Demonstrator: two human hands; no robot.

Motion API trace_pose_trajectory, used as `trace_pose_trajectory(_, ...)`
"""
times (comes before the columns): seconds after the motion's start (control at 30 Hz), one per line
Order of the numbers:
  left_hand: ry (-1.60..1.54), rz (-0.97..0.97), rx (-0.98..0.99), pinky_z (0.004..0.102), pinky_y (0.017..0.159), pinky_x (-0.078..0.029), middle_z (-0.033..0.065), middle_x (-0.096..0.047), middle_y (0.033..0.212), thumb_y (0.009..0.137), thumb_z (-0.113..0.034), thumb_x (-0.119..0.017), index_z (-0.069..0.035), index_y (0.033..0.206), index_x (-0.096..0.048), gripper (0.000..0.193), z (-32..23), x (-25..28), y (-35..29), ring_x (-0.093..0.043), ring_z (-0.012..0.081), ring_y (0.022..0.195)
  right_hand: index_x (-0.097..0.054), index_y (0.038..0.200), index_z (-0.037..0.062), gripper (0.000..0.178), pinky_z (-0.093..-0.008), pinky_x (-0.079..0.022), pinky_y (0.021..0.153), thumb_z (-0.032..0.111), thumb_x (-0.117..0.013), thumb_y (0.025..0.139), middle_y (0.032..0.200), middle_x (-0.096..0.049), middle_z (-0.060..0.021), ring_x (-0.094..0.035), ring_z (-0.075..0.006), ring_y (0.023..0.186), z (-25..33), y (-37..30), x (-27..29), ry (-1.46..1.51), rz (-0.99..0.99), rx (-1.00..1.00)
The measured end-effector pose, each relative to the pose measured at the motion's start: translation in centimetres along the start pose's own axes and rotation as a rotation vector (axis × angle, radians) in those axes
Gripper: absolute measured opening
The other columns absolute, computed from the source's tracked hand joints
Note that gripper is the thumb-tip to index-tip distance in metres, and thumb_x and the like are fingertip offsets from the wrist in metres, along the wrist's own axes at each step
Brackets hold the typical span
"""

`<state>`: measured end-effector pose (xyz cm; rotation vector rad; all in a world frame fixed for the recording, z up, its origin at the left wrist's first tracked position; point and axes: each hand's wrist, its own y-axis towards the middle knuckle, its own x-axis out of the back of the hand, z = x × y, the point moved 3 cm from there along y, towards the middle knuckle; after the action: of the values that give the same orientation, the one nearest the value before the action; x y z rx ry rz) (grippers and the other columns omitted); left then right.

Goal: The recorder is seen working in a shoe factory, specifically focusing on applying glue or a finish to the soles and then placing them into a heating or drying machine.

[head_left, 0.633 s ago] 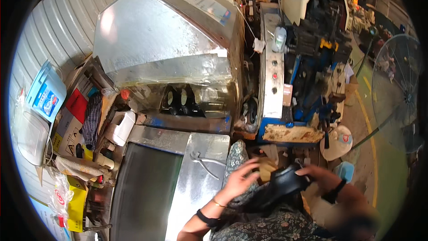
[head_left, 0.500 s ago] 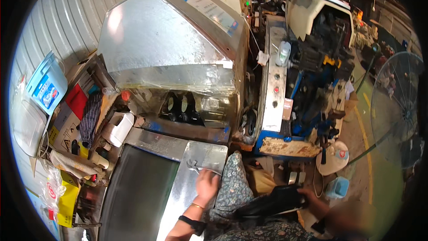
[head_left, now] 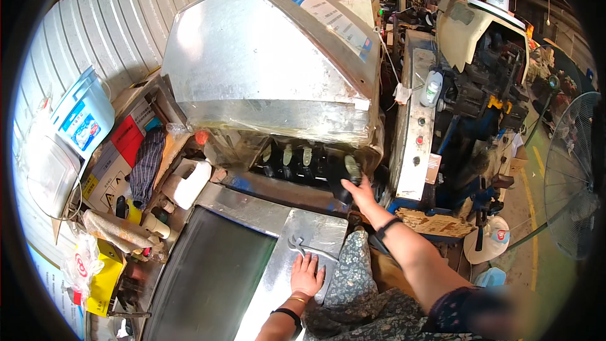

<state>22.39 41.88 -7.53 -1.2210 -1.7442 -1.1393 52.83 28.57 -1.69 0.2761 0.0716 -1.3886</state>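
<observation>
My right hand (head_left: pixel 362 193) is closed on a black shoe (head_left: pixel 339 180) with a pale patch on top, at the right end of the opening under the metal hood (head_left: pixel 265 57). Beside it, a row of black shoes (head_left: pixel 286 163) with similar pale patches stands inside the opening. Palm down, my left hand (head_left: pixel 307 275) lies with fingers spread on the bare metal plate (head_left: pixel 319 227). Just beyond its fingertips is a pair of pincers (head_left: pixel 298 244), its handles reaching toward the plate's right edge.
A dark conveyor belt (head_left: pixel 208 271) runs left of the metal plate. A white cut-open jug (head_left: pixel 187 183) and a light-blue bucket (head_left: pixel 82 117) stand farther left. On the right are a machine with a button panel (head_left: pixel 413 132) and a large caged fan (head_left: pixel 574 177).
My right hand has moved from beside my lap up to the hood opening, carrying the black shoe. My left hand has flattened out on the plate. The view has shifted slightly.
</observation>
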Motion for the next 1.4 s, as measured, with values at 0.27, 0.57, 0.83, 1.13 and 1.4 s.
trace_pose_trajectory(0.27, 0.002, -0.006, 0.023, 0.0520, 0.110, -0.031, 0.0178, -0.051, 0.138, 0.088, -0.038, -0.056, -0.009, 0.128, -0.059, 0.050, 1.2, 0.1, -1.4, -0.041, 0.0437, 0.131, -0.068, 0.114, 0.0049, 0.030, -0.0328, -0.051, 0.086, 0.022, -0.068, 0.090, 0.107, -0.070, -0.0095, -0.065, -0.0173, 0.100, 0.4, -17.1, -3.7, -0.573, 0.727, -0.150)
trace_pose_trajectory(0.57, -0.011, -0.031, -0.026, 0.0535, 0.111, -0.027, 0.0200, -0.051, 0.138, 0.088, -0.036, -0.053, -0.005, 0.128, -0.058, 0.051, 0.8, -0.1, -0.6, -0.038, 0.0455, 0.132, -0.069, 0.107, 0.0016, 0.022, -0.0320, -0.054, 0.074, 0.015, -0.064, 0.089, 0.095, -0.072, -0.0126, -0.068, -0.0172, 0.083, 11.7, -25.5, 20.1, -0.825, 0.076, 0.032)
trace_pose_trajectory(0.83, -0.003, -0.044, -0.056, 0.0525, 0.112, -0.028, 0.0190, -0.050, 0.139, 0.089, -0.035, -0.053, -0.004, 0.128, -0.058, 0.050, 0.5, -0.3, -0.7, -0.038, 0.0440, 0.133, -0.044, 0.134, -0.0051, 0.062, -0.0454, -0.050, 0.088, 0.023, -0.068, 0.084, 0.111, -0.064, -0.0275, -0.062, -0.0409, 0.104, 13.8, -21.0, 38.2, -1.446, -0.484, -0.023)
trace_pose_trajectory(1.13, 0.012, -0.073, -0.070, 0.0516, 0.108, -0.033, 0.0202, -0.054, 0.134, 0.088, -0.030, -0.054, -0.003, 0.124, -0.059, 0.046, 0.6, -0.5, -1.4, -0.043, 0.0453, 0.129, -0.047, 0.130, -0.0056, 0.057, -0.0432, -0.055, 0.082, 0.028, -0.067, 0.088, 0.112, -0.065, -0.0232, -0.065, -0.0343, 0.101, 11.0, -20.4, 39.4, -1.324, -0.486, -0.645)
trace_pose_trajectory(1.4, -0.012, -0.082, -0.064, 0.0524, 0.106, -0.034, 0.0202, -0.054, 0.134, 0.085, -0.029, -0.055, -0.002, 0.122, -0.060, 0.046, 0.4, -0.5, -0.9, -0.045, 0.0456, 0.126, -0.050, 0.129, -0.0047, 0.052, -0.0431, -0.056, 0.078, 0.025, -0.064, 0.089, 0.107, -0.066, -0.0226, -0.066, -0.0351, 0.096, 10.9, -20.4, 39.9, -1.321, -0.504, -0.612)
